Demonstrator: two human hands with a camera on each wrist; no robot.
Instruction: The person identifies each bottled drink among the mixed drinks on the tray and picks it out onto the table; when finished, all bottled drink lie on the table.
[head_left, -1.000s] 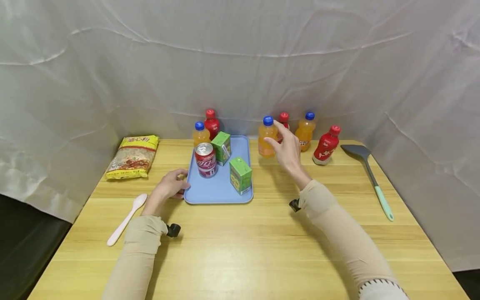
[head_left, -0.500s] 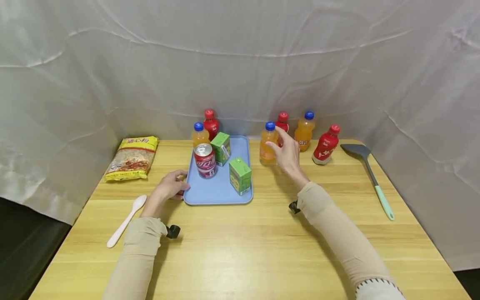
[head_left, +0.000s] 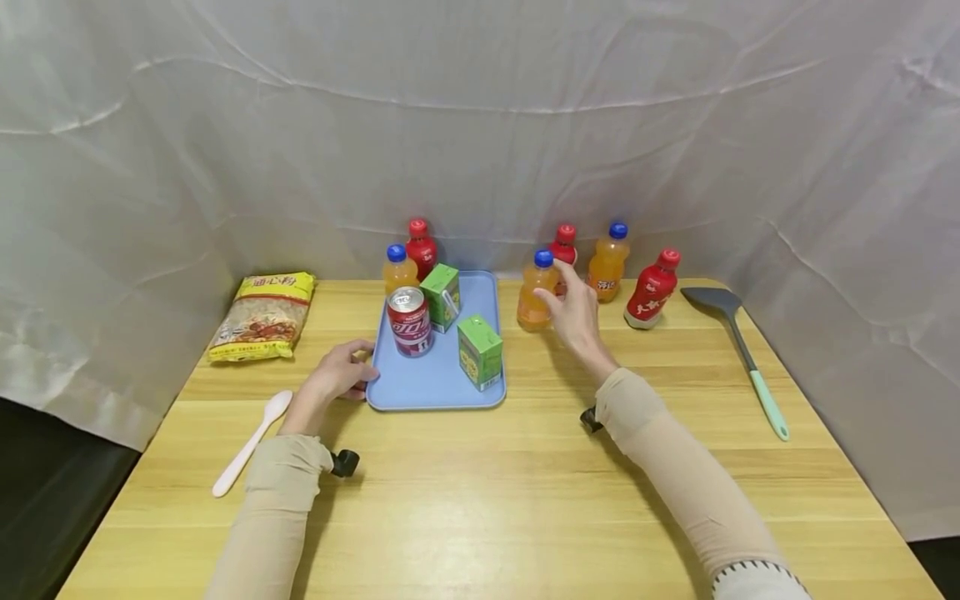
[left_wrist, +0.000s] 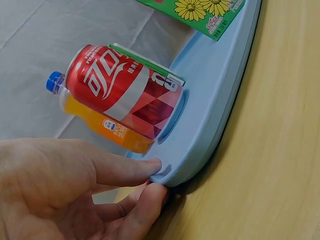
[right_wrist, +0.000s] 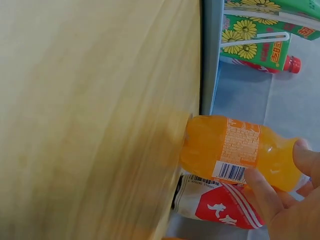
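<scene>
My left hand (head_left: 341,371) pinches the near left corner of the blue tray (head_left: 420,390), thumb on top of the rim and fingers underneath in the left wrist view. On the tray stand a red soda can (head_left: 410,321) and two green drink cartons, one near (head_left: 480,350) and one farther back (head_left: 442,293). My right hand (head_left: 577,308) grips an orange soda bottle (head_left: 534,302) with a blue cap by its upper part. That bottle is upright just right of the tray, its base at the tabletop in the right wrist view. A red-capped bottle (right_wrist: 215,200) stands close behind it.
Behind the can are another orange bottle (head_left: 400,271) and a red bottle (head_left: 422,250). On the right stand one more orange bottle (head_left: 608,262), a red bottle (head_left: 652,290) and a spatula (head_left: 738,342). A yellow pasta bag (head_left: 266,317) and a pink spoon (head_left: 251,442) lie left.
My right hand has lowered the orange soda bottle and brought it slightly toward me, down to the table. The left hand keeps its place at the tray corner.
</scene>
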